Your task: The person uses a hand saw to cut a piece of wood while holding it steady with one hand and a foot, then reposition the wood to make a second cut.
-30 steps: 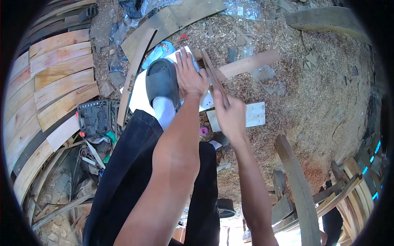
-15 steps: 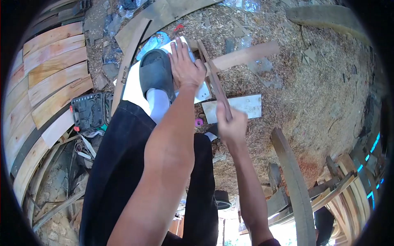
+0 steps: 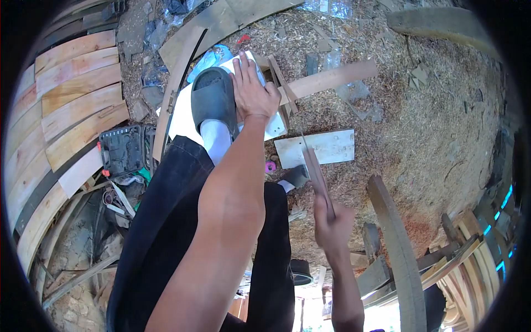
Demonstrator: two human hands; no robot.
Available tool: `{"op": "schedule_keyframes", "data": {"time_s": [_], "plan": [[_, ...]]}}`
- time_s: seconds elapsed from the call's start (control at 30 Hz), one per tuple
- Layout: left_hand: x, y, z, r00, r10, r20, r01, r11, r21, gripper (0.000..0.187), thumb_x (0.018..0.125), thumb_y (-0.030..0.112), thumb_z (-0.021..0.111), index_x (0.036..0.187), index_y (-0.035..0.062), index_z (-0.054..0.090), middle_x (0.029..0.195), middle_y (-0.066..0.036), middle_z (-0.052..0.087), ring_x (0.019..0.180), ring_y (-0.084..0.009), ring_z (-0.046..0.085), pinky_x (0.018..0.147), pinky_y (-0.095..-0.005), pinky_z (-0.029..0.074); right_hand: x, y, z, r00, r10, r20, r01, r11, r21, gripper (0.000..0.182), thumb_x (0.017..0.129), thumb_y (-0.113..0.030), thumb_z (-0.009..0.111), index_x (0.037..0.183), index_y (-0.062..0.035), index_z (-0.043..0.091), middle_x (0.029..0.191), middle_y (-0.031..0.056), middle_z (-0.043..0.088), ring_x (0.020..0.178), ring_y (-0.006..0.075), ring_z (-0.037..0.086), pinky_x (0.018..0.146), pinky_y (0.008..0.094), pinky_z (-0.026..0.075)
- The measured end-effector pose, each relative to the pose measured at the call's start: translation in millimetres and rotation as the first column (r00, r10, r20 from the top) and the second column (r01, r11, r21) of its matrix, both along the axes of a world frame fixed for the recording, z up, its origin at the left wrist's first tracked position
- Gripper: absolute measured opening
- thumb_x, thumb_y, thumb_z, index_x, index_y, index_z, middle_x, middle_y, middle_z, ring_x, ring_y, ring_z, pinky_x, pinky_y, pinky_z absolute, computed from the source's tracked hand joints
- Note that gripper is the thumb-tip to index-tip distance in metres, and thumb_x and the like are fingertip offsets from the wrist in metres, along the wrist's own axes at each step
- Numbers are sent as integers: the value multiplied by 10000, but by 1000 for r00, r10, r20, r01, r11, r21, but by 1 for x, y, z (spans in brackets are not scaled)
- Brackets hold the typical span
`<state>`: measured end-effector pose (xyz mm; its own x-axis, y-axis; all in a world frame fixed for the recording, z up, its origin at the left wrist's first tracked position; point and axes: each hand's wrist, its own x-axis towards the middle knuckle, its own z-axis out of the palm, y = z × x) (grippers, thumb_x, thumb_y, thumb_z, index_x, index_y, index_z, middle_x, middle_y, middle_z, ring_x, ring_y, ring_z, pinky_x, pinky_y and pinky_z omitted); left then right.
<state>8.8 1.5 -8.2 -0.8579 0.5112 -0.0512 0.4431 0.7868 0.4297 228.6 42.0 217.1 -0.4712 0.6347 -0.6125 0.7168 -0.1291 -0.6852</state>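
My left hand (image 3: 253, 97) lies flat with its fingers stretched out on a white board (image 3: 275, 128), beside my foot in a dark slide sandal (image 3: 212, 97). The sandal also rests on the white surface. At the thumb side, a curved wooden strip (image 3: 332, 80) runs off to the right, and a thinner wooden strip (image 3: 283, 83) crosses its near end. My right hand (image 3: 333, 224) is closed around a long, narrow, brown blade-like tool (image 3: 316, 171), which points up and away. Motion blur hides its exact kind. Its tip is apart from the wooden strips.
A white rectangular board (image 3: 332, 145) lies on the shavings-covered ground. Stacked planks (image 3: 83, 97) and an open tool case (image 3: 121, 152) are at left. A pink roll (image 3: 270, 167) sits near my knee. A curved timber (image 3: 401, 249) stands at right.
My right hand has drawn the tool back toward me and slightly right, away from the wooden strips. My left hand and foot stay in place on the white board.
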Motion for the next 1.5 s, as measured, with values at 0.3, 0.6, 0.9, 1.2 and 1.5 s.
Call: {"op": "schedule_keyframes", "data": {"time_s": [0.3, 0.6, 0.9, 1.2, 1.5], "plan": [[-2, 0, 1, 999, 3, 48, -1, 999, -37, 707, 721, 213, 536, 1353, -73, 398, 1569, -191, 207, 1469, -369, 132, 1177, -524, 142, -118, 28, -112, 995, 88, 54, -94, 988, 126, 429, 907, -355, 586, 799, 52, 669, 611, 237, 601, 625, 379, 660, 583, 431, 489], [-8, 3, -1, 999, -14, 38, 14, 1000, 2, 713, 715, 210, 540, 1353, -76, 402, 1573, -194, 199, 1468, -366, 136, 1183, -519, 116, -91, 17, -74, 997, 70, -12, -68, 992, 105, 450, 941, -334, 581, 696, 41, 617, 506, 122, 514, 470, 173, 496, 490, 369, 403], [-1, 1, 3, 1000, -4, 28, 5, 1000, -28, 691, 707, 197, 495, 1339, -71, 416, 1573, -202, 193, 1470, -367, 134, 1179, -521, 141, -24, -3, -24, 990, 87, 114, -96, 993, 76, 260, 894, -265, 629, 829, -28, 714, 539, 167, 566, 464, 280, 615, 492, 359, 466], [-1, 1, 1, 1000, -6, 25, 6, 1000, -5, 693, 721, 208, 500, 1348, -74, 411, 1571, -190, 200, 1463, -374, 147, 1172, -527, 156, -117, 26, -105, 998, 63, 26, -66, 992, 111, 449, 919, -363, 581, 731, 41, 644, 588, 228, 544, 575, 290, 521, 563, 436, 441], [-2, 0, -3, 1000, -7, 3, 7, 1000, -9, 692, 708, 201, 491, 1335, -83, 422, 1554, -198, 233, 1455, -389, 159, 1169, -534, 156, -8, -7, 16, 994, -41, 97, 44, 999, -20, 456, 946, -303, 593, 612, 6, 573, 463, 3, 390, 450, 61, 392, 426, 301, 307]]}}
